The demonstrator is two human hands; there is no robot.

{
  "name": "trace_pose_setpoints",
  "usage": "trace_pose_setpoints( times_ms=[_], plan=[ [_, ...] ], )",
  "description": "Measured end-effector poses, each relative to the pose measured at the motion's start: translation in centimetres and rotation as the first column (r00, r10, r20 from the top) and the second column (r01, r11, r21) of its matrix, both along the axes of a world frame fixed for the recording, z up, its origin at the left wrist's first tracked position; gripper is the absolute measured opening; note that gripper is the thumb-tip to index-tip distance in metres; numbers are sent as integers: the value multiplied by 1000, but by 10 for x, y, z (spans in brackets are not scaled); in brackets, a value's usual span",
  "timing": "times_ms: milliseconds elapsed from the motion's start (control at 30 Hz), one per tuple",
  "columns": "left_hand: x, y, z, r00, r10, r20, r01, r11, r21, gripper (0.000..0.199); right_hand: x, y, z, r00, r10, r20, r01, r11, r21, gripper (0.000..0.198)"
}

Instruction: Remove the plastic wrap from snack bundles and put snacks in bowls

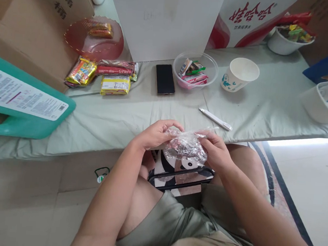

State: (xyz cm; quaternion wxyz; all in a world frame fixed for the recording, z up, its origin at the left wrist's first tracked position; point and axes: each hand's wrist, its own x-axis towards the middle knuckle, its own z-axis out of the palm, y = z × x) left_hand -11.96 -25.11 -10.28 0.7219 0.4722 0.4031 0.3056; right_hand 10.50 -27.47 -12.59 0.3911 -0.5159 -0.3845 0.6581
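Between my two hands is a crinkled clear plastic bag, held just off the near edge of the table, above my lap. My left hand grips its left side, fingers curled round the film. Thumb and fingers of my right hand pinch the upper right part of it. Something reddish and dark shows through the plastic, but I cannot make out what it is. A white utility knife lies on the cloth just beyond my right hand. Farther off are a black phone and a clear round bowl with several wrapped snacks.
A paper cup stands right of the bowl. Snack packets lie at the left by a red-tinted dish. A green jug occupies the left edge; a white tub is at the right. Boxes line the back.
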Motion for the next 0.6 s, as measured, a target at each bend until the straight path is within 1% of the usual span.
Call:
trace_pose_setpoints(
  times_ms=[67,133,200,267,333,400,433,467,533,567,600],
  plan=[
    [0,1,0,1000,17,4,-17,1000,26,16,-1,0,2,998,-67,-10,67,998,15,20],
    [-1,3,0,999,40,-18,-39,997,64,8,-1,1,5,996,-89,-24,89,996,14,16],
    [-4,6,0,999,41,-29,-39,996,77,10,2,1,8,997,-66,-29,67,997,34,11],
    [-6,8,-1,1000,12,6,-12,999,41,20,7,-1,11,999,-6,-46,10,996,85,8],
    [-7,10,-1,1000,13,1,-13,1000,23,30,14,-3,15,994,102,-44,-96,987,127,16],
    [-5,9,0,993,23,-112,-14,997,82,28,21,-6,20,975,215,56,-221,965,142,32],
    [-4,8,1,983,16,-182,6,993,118,23,24,-7,24,962,232,145,-254,954,161,38],
    [-2,7,2,971,-14,-240,48,989,139,19,27,-7,28,949,201,241,-250,948,195,39],
    [1,5,3,948,-122,-295,168,977,135,19,29,-7,34,925,44,378,-165,942,293,27],
    [2,4,3,938,-176,-298,222,966,129,18,28,-6,37,916,-17,402,-124,938,323,21],
    [2,3,3,930,-219,-296,266,955,129,16,26,-5,38,914,-26,405,-114,941,318,23]
  ],
)
